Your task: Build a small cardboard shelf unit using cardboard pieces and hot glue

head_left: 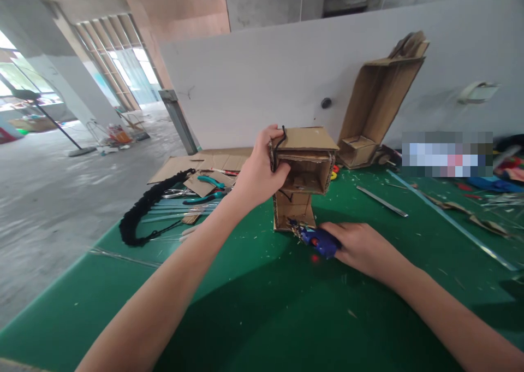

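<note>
Head view. The left hand (257,175) grips the upper left edge of a cardboard box model (305,170), its fingers wrapped round the wall beside a black cord (280,137) that loops over the top. The model is plain brown corrugated board — an open-fronted upper compartment with a flat lid, set on a narrower lower block that stands on the green counter (245,306). The right hand (362,249) lies low on the counter, fingers closed about a blue glue gun (317,241) whose nozzle points at the base of the lower block; a red light shows on its body. Left of the model lie teal-handled pliers (208,189), flat cardboard sheets (196,167) and a black braided strap (143,213). Behind — against the white wall — a taller cardboard structure (376,99) leans upright. A metal ruler (382,201) rests to the right.
</note>
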{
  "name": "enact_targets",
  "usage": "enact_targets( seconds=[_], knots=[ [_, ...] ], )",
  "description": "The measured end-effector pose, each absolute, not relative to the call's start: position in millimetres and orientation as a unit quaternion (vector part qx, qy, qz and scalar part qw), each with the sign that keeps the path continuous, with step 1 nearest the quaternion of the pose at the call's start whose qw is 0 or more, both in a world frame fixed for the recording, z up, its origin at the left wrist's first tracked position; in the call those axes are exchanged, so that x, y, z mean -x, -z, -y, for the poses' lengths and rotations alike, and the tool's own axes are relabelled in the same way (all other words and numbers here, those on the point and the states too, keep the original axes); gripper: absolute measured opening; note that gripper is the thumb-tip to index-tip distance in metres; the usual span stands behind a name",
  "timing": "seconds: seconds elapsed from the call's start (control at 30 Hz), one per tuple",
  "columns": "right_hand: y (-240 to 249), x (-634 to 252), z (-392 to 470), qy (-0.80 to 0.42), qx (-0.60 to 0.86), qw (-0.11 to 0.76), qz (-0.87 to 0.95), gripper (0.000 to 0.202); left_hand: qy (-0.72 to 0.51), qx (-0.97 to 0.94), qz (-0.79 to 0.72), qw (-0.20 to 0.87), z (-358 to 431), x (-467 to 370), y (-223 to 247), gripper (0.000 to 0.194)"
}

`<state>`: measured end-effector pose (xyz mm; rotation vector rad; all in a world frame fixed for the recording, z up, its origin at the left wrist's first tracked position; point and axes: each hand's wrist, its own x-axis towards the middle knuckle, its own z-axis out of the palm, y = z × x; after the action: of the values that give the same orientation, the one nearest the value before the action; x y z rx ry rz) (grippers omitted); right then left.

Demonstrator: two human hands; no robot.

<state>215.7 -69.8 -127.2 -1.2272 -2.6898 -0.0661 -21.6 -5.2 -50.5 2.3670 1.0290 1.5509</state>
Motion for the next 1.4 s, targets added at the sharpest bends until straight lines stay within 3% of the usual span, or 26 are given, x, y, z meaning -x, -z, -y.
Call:
enact_targets(
  seconds=[0.13, 0.3, 0.57, 0.67, 0.77, 0.87, 0.93, 1.13, 1.4],
  knots=[
    [119.3, -246.8, 66.1, -0.008, 0.425, 0.157, 0.891, 0.028, -0.514, -0.786, -0.338, 0.066, 5.1, 22.7, 49.7, 0.052],
    [106.6, -290.6, 57.1, -0.048, 0.525, 0.08, 0.846, 0.038, -0.541, -0.775, -0.324, 0.043, -4.5, 28.9, 51.5, 0.053],
    [128.8, -305.4, 43.8, 0.028, 0.583, 0.099, 0.806, 0.051, -0.536, -0.786, -0.3, 0.066, -3.8, 26.5, 51.5, 0.053],
    [117.9, -286.6, 48.1, 0.058, 0.583, 0.172, 0.792, 0.048, -0.535, -0.788, -0.297, 0.067, -1.5, 23.6, 52.1, 0.056],
    [89.4, -254.4, 54.3, -0.069, 0.579, 0.283, 0.762, 0.041, -0.538, -0.785, -0.3, 0.064, -0.1, 22.3, 51.7, 0.057],
    [54.9, -226.9, 54.7, -0.159, 0.54, 0.311, 0.766, 0.037, -0.54, -0.781, -0.308, 0.065, 1.9, 21.3, 50.1, 0.056],
    [33.2, -217.7, 51.2, -0.181, 0.499, 0.339, 0.777, 0.045, -0.541, -0.778, -0.314, 0.067, 3.2, 20.7, 49.2, 0.056],
    [0.9, -204.3, 42.6, -0.195, 0.481, 0.191, 0.833, 0.055, -0.545, -0.773, -0.316, 0.07, 3.6, 20.0, 49.6, 0.056],
    [20.7, -187.0, 31.5, -0.121, 0.519, 0.207, 0.82, 0.064, -0.54, -0.788, -0.292, 0.048, -0.8, 22.1, 49.7, 0.06]
  ],
)
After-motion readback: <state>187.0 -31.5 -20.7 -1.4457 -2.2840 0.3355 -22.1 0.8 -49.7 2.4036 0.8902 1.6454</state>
